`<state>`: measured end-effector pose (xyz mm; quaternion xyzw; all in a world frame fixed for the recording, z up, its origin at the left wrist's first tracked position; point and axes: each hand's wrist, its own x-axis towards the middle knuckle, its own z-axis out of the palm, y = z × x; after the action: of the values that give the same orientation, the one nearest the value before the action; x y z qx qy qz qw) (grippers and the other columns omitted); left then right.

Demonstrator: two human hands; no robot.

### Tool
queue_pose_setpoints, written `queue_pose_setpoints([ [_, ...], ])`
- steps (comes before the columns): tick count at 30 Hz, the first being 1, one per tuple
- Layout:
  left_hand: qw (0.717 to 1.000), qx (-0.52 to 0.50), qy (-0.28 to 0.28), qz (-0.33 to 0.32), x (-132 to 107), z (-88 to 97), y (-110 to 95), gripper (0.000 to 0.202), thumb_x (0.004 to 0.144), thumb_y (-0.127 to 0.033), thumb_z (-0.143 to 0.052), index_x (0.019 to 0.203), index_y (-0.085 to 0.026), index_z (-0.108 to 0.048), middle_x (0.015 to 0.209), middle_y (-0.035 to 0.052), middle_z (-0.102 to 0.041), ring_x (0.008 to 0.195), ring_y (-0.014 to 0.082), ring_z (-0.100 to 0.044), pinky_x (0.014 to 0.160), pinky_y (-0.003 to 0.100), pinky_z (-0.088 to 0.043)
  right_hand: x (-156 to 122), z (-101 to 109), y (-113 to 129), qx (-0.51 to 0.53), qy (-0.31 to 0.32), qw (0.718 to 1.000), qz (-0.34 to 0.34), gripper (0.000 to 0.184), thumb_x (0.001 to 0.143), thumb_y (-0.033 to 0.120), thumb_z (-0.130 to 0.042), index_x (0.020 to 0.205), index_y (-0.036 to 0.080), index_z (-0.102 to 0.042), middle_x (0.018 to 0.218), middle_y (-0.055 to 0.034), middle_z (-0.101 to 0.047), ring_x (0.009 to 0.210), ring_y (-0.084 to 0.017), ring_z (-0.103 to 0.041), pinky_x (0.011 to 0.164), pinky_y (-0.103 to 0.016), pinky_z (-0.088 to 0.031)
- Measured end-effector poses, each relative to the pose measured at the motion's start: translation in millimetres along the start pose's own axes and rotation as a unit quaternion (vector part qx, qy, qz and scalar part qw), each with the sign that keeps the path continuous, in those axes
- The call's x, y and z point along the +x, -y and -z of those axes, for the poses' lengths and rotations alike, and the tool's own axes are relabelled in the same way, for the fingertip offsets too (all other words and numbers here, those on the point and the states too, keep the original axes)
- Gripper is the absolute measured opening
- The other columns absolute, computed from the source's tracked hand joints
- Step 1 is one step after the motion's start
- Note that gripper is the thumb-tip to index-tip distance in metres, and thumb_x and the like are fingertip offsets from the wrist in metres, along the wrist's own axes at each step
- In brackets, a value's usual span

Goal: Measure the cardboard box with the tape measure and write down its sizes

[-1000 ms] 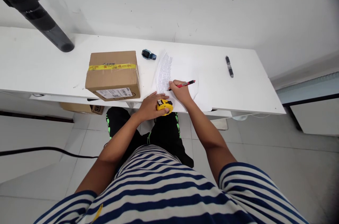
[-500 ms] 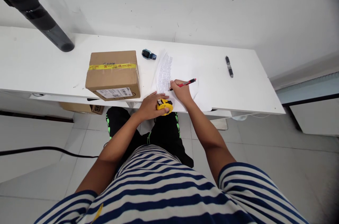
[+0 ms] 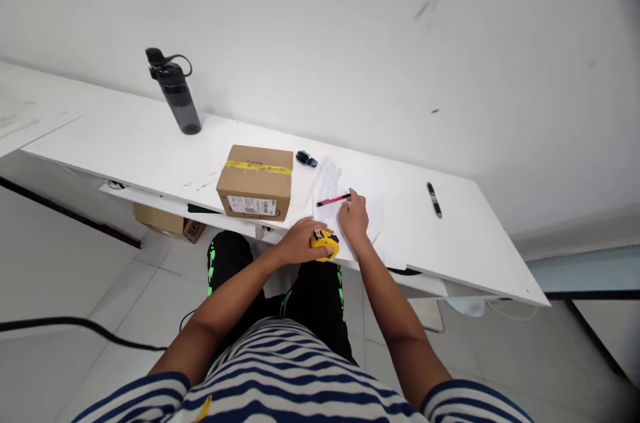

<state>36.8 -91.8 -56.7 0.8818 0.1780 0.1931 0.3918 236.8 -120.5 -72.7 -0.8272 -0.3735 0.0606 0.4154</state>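
My left hand [image 3: 299,243] is closed around a yellow tape measure [image 3: 327,249] at the front edge of the white desk [image 3: 455,243]. Between the fingers of my right hand [image 3: 355,217] is one end of a red pen [image 3: 334,200]; its black end points left. Beneath the pen lie white paper sheets [image 3: 327,177], the top one covered in handwriting at its left side. The right hand's wrist side rests low over the sheets and hides part of them.
A taped cardboard box [image 3: 257,184] with a label stands left of the paper. Behind are a dark watch-like object [image 3: 307,158] and a black water bottle [image 3: 176,95]. A black pen [image 3: 434,199] lies to the right. Another carton [image 3: 170,223] sits below the desk.
The red pen has turned in my right hand: its black end pointed up and right, and now points left. My left hand keeps the tape measure. The camera view has shifted.
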Motion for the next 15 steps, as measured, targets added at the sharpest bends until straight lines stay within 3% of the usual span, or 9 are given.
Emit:
queue_pose_setpoints([
  [2, 0.999, -0.024, -0.031, -0.027, -8.5, 7.6, -11.4, 0.045, 0.078, -0.043, -0.073, 0.118, -0.024, -0.068, 0.125, 0.0076, -0.074, 0.127, 0.0264, -0.064, 0.124, 0.049, -0.031, -2.0, 6.8, 10.7, 0.036, 0.035, 0.999, -0.015, 0.057, 0.088, 0.033, -0.044, 0.141, 0.014, -0.052, 0.128, -0.0192, -0.059, 0.110, -0.032, -0.062, 0.099, -0.053, -0.048],
  [4, 0.993, -0.038, -0.078, -0.080, -18.4, 20.6, -26.3, 0.046, 0.078, -0.045, -0.073, 0.119, -0.025, -0.066, 0.125, 0.0071, -0.074, 0.129, 0.0269, -0.063, 0.124, 0.050, -0.029, -11.4, 20.9, 24.9, 0.159, 0.089, 0.983, -0.009, 0.060, 0.089, 0.047, -0.049, 0.140, 0.016, -0.051, 0.129, -0.0181, -0.061, 0.103, -0.029, -0.064, 0.098, -0.052, -0.049],
  [6, 0.979, -0.039, -0.139, -0.145, -26.7, 37.5, -41.6, 0.047, 0.080, -0.054, -0.070, 0.118, -0.026, -0.064, 0.124, 0.0075, -0.074, 0.131, 0.0280, -0.060, 0.124, 0.052, -0.028, -29.2, 38.0, 41.3, 0.315, 0.209, 0.925, 0.035, 0.071, 0.085, 0.070, -0.053, 0.138, 0.022, -0.050, 0.129, -0.0158, -0.063, 0.100, -0.027, -0.067, 0.093, -0.049, -0.053],
  [8, 0.959, -0.030, -0.200, -0.199, -31.5, 55.4, -54.1, 0.052, 0.081, -0.066, -0.065, 0.115, -0.026, -0.063, 0.125, 0.0099, -0.073, 0.135, 0.0302, -0.056, 0.123, 0.054, -0.027, -51.5, 51.4, 59.3, 0.413, 0.366, 0.827, 0.108, 0.095, 0.069, 0.091, -0.055, 0.140, 0.028, -0.049, 0.127, -0.0138, -0.065, 0.106, -0.030, -0.068, 0.089, -0.048, -0.055],
  [9, 0.949, -0.024, -0.226, -0.217, -32.7, 63.8, -58.6, 0.057, 0.081, -0.072, -0.062, 0.114, -0.026, -0.063, 0.127, 0.0116, -0.071, 0.138, 0.0316, -0.052, 0.122, 0.055, -0.028, -62.2, 55.0, 68.8, 0.430, 0.404, 0.796, 0.138, 0.101, 0.062, 0.092, -0.062, 0.140, 0.029, -0.048, 0.126, -0.0124, -0.066, 0.107, -0.030, -0.068, 0.088, -0.047, -0.056],
  [10, 0.941, -0.018, -0.251, -0.226, -33.5, 71.5, -61.8, 0.062, 0.080, -0.077, -0.061, 0.114, -0.025, -0.062, 0.131, 0.0136, -0.069, 0.140, 0.0328, -0.049, 0.122, 0.056, -0.028, -71.5, 56.3, 78.7, 0.437, 0.407, 0.786, 0.161, 0.100, 0.059, 0.090, -0.068, 0.138, 0.031, -0.050, 0.123, -0.0105, -0.066, 0.105, -0.029, -0.068, 0.087, -0.045, -0.057],
  [12, 0.931, -0.023, -0.302, -0.206, -36.1, 84.6, -65.0, 0.071, 0.074, -0.082, -0.062, 0.113, -0.023, -0.060, 0.136, 0.0172, -0.062, 0.139, 0.0343, -0.047, 0.119, 0.056, -0.031, -83.4, 53.1, 98.2, 0.435, 0.340, 0.813, 0.186, 0.081, 0.064, 0.077, -0.077, 0.127, 0.031, -0.053, 0.113, -0.0057, -0.068, 0.095, -0.024, -0.069, 0.082, -0.039, -0.058],
  [15, 0.927, -0.103, -0.355, -0.062, -47.7, 101.0, -65.3, 0.072, 0.068, -0.078, -0.073, 0.111, -0.022, -0.057, 0.127, 0.0153, -0.061, 0.122, 0.0291, -0.057, 0.108, 0.050, -0.042, -85.1, 44.1, 122.6, 0.395, 0.210, 0.870, 0.208, 0.058, 0.074, 0.060, -0.081, 0.113, 0.030, -0.052, 0.101, -0.0019, -0.067, 0.087, -0.020, -0.069, 0.075, -0.034, -0.059],
])
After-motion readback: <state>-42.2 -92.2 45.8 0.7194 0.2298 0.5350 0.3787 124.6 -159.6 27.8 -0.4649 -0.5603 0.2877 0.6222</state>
